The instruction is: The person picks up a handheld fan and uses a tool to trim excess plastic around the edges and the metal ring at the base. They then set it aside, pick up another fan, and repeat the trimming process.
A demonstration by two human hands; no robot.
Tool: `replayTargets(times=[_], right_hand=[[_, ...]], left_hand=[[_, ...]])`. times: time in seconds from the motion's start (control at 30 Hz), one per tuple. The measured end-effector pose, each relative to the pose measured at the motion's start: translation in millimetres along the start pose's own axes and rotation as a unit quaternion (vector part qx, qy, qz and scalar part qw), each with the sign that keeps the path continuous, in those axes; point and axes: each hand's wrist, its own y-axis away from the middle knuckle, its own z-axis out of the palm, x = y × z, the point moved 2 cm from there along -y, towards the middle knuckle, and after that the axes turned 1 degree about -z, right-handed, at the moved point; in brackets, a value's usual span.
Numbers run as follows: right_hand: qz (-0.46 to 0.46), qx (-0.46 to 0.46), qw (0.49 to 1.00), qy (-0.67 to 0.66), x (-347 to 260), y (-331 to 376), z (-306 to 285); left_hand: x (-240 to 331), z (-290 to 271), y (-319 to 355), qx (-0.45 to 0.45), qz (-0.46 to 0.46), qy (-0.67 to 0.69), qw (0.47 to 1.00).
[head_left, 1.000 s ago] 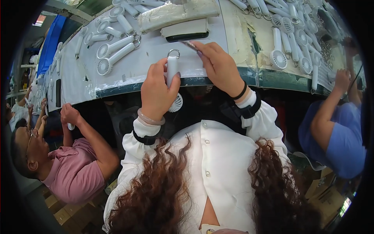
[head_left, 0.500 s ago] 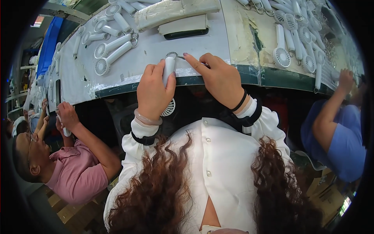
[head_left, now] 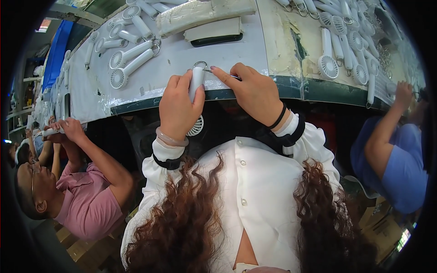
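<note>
A white handheld fan (head_left: 196, 82) is gripped in my left hand (head_left: 177, 103), its handle pointing away from me. Below my wrist, the fan's round grille shows near the table's front edge. A metal ring (head_left: 200, 63) is at the far end of the handle. My right hand (head_left: 258, 93) is closed round a slim tool (head_left: 236, 78) with a dark handle and a thin metal tip; its exact kind is partly hidden by my fingers. The tip meets or nearly meets the handle end beside the ring.
Several white handheld fans (head_left: 119, 77) lie at the back left, more (head_left: 328, 66) in a heap on the right. A tape-wrapped block (head_left: 205, 16) and a black flat object (head_left: 217, 40) lie ahead. Co-workers sit left, in a pink shirt (head_left: 91, 204), and right, in blue (head_left: 403, 168).
My hands and the fan have barely moved; the right hand has shifted slightly left. The co-worker on the left has moved their hands, with the white object now held more level.
</note>
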Motion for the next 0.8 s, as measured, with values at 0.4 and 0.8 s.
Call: replayTargets(times=[0.4,0.8], right_hand=[[-0.009,-0.022,1.000,-0.010,2.0,0.0,0.3],[0.003,-0.003,1.000,0.010,2.2,0.1,0.0]], left_hand=[[-1.2,-0.2,-1.5,-0.002,0.011,0.002,1.000],[-4.1,0.9,-1.5,0.001,0.012,0.013,1.000]])
